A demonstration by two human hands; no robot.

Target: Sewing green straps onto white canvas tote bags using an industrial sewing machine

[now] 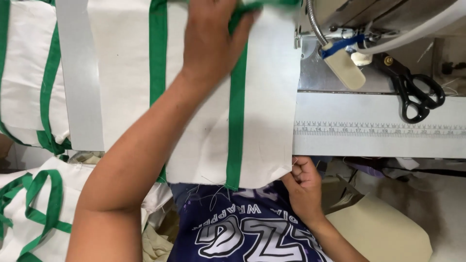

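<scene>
On the sewing table, seen from the head camera, the left hand reaches far forward and closes its fingers on the green strap at the far edge of the white fabric panel, while the right hand sits low at the near edge, fingers curled shut on the panel's near right corner. The panel lies flat across the table, its near edge hanging slightly past the table front. I judge the main hazard to be skew: with one hand pulling high and the other pinching a corner, the cloth could twist and the strap could drift off its line. Loose threads at the near hem might snag. To the right, black scissors rest well apart from the fabric, beside the machine, whose flexible lamp hangs near the panel's right edge; that side is tight. To the left, more white pieces with green straps crowd the surface, so open room is mostly the bare table strip with its ruler.
</scene>
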